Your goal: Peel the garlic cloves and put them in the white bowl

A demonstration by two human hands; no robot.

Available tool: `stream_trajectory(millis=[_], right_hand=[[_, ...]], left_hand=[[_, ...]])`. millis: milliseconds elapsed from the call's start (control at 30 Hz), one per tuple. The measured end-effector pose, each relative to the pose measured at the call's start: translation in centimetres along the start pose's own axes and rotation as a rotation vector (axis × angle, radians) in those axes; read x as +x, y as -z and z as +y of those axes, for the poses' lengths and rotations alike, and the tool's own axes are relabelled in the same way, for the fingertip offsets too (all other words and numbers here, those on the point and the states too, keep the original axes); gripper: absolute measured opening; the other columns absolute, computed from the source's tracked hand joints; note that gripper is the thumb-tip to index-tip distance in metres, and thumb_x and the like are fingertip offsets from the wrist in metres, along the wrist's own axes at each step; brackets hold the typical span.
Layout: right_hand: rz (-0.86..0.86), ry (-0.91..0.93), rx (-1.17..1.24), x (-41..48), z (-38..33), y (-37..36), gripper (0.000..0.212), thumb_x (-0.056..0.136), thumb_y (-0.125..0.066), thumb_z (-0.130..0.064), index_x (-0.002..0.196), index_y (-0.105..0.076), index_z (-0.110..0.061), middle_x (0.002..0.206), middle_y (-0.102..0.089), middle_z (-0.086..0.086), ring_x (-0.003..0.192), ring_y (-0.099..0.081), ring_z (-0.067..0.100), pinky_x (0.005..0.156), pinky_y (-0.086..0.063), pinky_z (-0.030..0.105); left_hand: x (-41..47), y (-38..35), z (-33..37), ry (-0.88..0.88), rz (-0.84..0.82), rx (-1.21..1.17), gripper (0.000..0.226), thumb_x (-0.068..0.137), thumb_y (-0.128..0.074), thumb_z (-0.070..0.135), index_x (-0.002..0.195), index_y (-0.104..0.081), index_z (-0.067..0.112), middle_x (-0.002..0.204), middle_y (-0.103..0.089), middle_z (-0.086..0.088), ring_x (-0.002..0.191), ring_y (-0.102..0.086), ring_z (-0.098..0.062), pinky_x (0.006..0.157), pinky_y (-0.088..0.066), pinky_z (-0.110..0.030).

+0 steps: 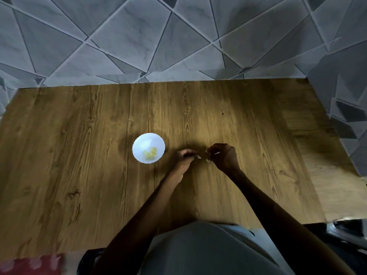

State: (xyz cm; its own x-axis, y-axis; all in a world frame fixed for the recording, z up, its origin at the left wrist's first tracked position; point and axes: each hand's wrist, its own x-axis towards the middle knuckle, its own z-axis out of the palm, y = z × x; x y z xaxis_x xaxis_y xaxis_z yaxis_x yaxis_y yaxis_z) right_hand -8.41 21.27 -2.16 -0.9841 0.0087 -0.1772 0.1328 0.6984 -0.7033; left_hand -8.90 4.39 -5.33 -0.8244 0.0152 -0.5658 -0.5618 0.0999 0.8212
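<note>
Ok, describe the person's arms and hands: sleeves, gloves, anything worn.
Both forearms are bare up to the frame edge, with no sleeves in view. The left hand and right hand wear no gloves, and no watch or bracelet shows at either wrist. Rings cannot be made out in the dim light. A grey garment covers the torso.

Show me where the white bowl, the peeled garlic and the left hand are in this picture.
white bowl [146,139]: head view, bare inner wall, far side.
peeled garlic [151,153]: head view, middle of the yellowish heap.
left hand [185,156]: head view, middle of the hand.
</note>
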Motion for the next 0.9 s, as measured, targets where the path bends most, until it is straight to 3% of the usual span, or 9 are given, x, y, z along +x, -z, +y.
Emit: stream_trajectory(millis=[100,200,267,333,467,633,700,767,900], right_hand=[[-0.021,0.099,-0.195,-0.5,-0.1,-0.4,0.021,0.083,-0.074,-0.005,0.103,-0.072,-0.012,0.098,-0.070,-0.001,0.078,-0.065,0.005,0.063,-0.051,0.016],[0.029,0.169,-0.352,-0.9,-0.1,-0.8,0.022,0.085,-0.072,-0.007,0.106,-0.070,-0.014,0.101,-0.068,0.002,0.080,-0.065,0.010,0.066,-0.056,0.024],[0.069,0.174,-0.333,-1.0,-0.5,-0.8,0.018,0.086,-0.069,-0.005,0.102,-0.071,-0.015,0.097,-0.067,0.002,0.077,-0.063,0.012,0.063,-0.056,0.027],[0.052,0.155,-0.244,-1.0,-1.0,-0.7,0.016,0.086,-0.069,-0.003,0.098,-0.073,-0.013,0.090,-0.069,0.000,0.072,-0.064,0.011,0.060,-0.054,0.025],[-0.005,0.082,-0.061,-0.8,-1.1,-0.6,0.005,0.086,-0.073,-0.011,0.091,-0.075,-0.008,0.080,-0.070,-0.002,0.066,-0.066,0.011,0.056,-0.051,0.018],[-0.052,0.097,-0.025,-0.7,-0.9,-0.4,0.008,0.087,-0.073,-0.012,0.090,-0.075,-0.005,0.079,-0.072,0.007,0.063,-0.064,0.012,0.055,-0.051,0.019],[-0.060,0.057,-0.016,-0.7,-0.9,-0.4,0.010,0.088,-0.072,-0.013,0.090,-0.074,-0.004,0.079,-0.072,0.007,0.063,-0.066,0.015,0.057,-0.056,0.028],[-0.046,0.058,-0.052,-0.7,-0.9,-0.6,0.009,0.089,-0.070,-0.013,0.089,-0.074,-0.004,0.079,-0.072,0.008,0.064,-0.068,0.017,0.058,-0.058,0.034],[-0.024,0.082,-0.108,-1.3,-1.5,-0.8,0.006,0.091,-0.065,-0.010,0.087,-0.070,-0.008,0.073,-0.064,-0.001,0.058,-0.062,0.014,0.048,-0.048,0.022]], left_hand=[[-0.2,0.1,-0.1,-0.017,-0.007,-0.026,0.027,0.088,-0.062,-0.004,0.115,-0.064,-0.005,0.106,-0.067,-0.015,0.086,-0.063,-0.013,0.068,-0.053,-0.015],[0.0,0.1,-0.1,0.008,-0.013,-0.035,0.028,0.088,-0.064,-0.002,0.116,-0.064,-0.001,0.108,-0.069,-0.014,0.089,-0.065,-0.014,0.071,-0.055,-0.016],[0.2,0.1,-0.1,0.044,0.002,-0.031,0.030,0.087,-0.067,0.005,0.117,-0.064,0.008,0.116,-0.067,-0.011,0.100,-0.065,-0.018,0.076,-0.056,-0.022],[0.2,0.0,0.0,0.056,0.033,0.012,0.035,0.086,-0.070,0.012,0.121,-0.062,0.014,0.120,-0.062,-0.006,0.108,-0.061,-0.017,0.072,-0.051,-0.017],[0.1,-0.2,0.1,0.001,0.053,0.032,0.039,0.085,-0.069,0.004,0.123,-0.058,0.005,0.125,-0.058,-0.014,0.114,-0.058,-0.025,0.069,-0.049,-0.012],[-0.4,0.0,0.5,-0.081,0.030,0.106,0.027,0.086,-0.062,-0.006,0.113,-0.063,-0.002,0.115,-0.065,-0.018,0.097,-0.062,-0.019,0.069,-0.050,-0.012],[-0.6,-0.2,0.9,-0.104,0.044,0.126,0.026,0.085,-0.061,-0.009,0.111,-0.064,-0.004,0.106,-0.068,-0.015,0.089,-0.061,-0.013,0.066,-0.050,-0.008],[-0.7,-0.4,1.2,-0.094,0.068,0.126,0.028,0.085,-0.062,-0.008,0.113,-0.063,-0.004,0.106,-0.067,-0.014,0.093,-0.059,-0.014,0.063,-0.048,-0.006],[-0.8,-0.6,1.1,-0.017,0.073,0.102,0.034,0.086,-0.067,0.002,0.119,-0.061,0.001,0.114,-0.066,-0.009,0.097,-0.057,-0.013,0.065,-0.045,-0.011]])
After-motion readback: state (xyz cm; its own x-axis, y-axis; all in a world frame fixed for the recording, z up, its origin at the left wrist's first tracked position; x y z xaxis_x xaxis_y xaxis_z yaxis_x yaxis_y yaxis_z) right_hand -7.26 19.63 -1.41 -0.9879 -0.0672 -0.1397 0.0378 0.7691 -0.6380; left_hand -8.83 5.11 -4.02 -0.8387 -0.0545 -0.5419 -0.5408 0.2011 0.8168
